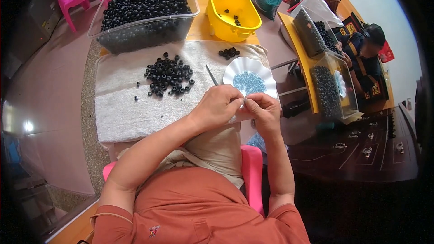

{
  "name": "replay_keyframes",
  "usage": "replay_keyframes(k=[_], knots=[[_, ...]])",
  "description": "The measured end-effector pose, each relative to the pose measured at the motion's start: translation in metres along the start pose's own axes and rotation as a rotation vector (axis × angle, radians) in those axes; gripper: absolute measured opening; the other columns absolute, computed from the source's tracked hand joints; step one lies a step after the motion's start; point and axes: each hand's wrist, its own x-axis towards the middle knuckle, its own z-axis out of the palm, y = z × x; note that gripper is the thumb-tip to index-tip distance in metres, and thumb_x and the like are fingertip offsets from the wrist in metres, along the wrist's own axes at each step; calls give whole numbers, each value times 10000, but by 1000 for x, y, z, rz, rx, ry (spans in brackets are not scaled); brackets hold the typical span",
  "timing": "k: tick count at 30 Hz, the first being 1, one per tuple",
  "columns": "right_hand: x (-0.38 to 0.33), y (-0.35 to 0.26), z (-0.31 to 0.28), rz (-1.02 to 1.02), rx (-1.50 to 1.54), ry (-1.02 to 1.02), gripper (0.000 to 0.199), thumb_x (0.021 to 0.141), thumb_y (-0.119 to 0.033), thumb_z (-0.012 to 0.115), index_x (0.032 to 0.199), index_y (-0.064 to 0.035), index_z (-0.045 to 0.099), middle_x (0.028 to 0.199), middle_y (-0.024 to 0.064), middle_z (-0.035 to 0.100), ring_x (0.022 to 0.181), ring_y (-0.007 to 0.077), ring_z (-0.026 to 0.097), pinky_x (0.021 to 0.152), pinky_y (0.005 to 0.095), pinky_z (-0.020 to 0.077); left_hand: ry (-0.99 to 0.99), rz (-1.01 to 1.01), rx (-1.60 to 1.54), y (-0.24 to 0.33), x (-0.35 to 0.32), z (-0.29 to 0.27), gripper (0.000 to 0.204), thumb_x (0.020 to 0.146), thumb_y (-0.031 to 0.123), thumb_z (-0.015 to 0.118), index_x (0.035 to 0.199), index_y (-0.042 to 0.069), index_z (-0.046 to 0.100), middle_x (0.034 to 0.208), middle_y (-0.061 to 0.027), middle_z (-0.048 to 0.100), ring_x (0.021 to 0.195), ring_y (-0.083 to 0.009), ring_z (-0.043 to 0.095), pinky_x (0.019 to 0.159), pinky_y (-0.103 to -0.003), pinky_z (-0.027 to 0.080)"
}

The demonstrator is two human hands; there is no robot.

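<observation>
My left hand (218, 105) and my right hand (265, 112) meet fingertip to fingertip at the near rim of a white wavy-edged dish (229, 71). Both are closed in a pinch; whatever small thing they hold between them is too hidden to name. Tiny light-blue pieces (248, 82) lie in the dish. A thin dark pointed tool (211, 74) sticks out beyond my left hand, and I cannot tell whether that hand grips it or it rests on the towel. Left of it is a loose pile of small black round pieces with hollow centres (168, 73).
A white towel (122, 117) covers the near table. Behind it stand a clear bin (144, 29) full of black pieces and a yellow tub (226, 4) with a few inside. A smaller black cluster (229, 53) lies by the dish. At right, a person sits beside another table (300, 58) with clear bins.
</observation>
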Motion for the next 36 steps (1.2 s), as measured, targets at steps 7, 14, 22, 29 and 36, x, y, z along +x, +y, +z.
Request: replay_keyframes(k=[7, 14, 22, 29, 36], knots=[[-1, 7, -2, -41, 65, 28, 99, 884, 13, 657, 974, 53, 650, 905, 87, 677, 826, 144, 665, 752, 264, 551, -53, -66, -96, 1, -1, -2, 201, 906, 127, 592, 932, -54, 676, 797, -118, 669, 713, -171, 650, 659, -305, 515], [3, 9, -1, -456, -200, -54, 111, 849, 89, 661, 953, 63, 632, 939, 72, 615, 833, 121, 617, 723, 226, 480, -232, -274, -428, -12, 1, -4, 178, 931, 102, 582, 977, -45, 670, 816, -52, 650, 731, -103, 630, 636, -244, 522], [-3, 3, 7, -142, 17, 61, 87, 872, 42, 655, 957, 55, 638, 914, 80, 633, 828, 134, 635, 736, 259, 541, -165, -205, -372, -9, 1, -3, 174, 928, 102, 589, 969, -45, 672, 823, -44, 655, 718, -92, 622, 647, -251, 519], [-4, -1, 13, 123, 511, 98, 93, 896, -26, 635, 954, 46, 640, 865, 88, 654, 757, 148, 640, 691, 313, 594, 29, -30, -112, -7, -7, 7, 152, 899, 98, 603, 945, -28, 674, 819, -107, 672, 718, -171, 653, 664, -289, 512], [-7, -1, 15, 122, 467, 136, 83, 902, -21, 618, 946, 46, 639, 853, 89, 644, 750, 142, 632, 704, 296, 586, 178, 219, 125, -4, -11, 11, 87, 864, 86, 609, 895, 23, 661, 803, -157, 609, 738, -338, 621, 666, -393, 501]])
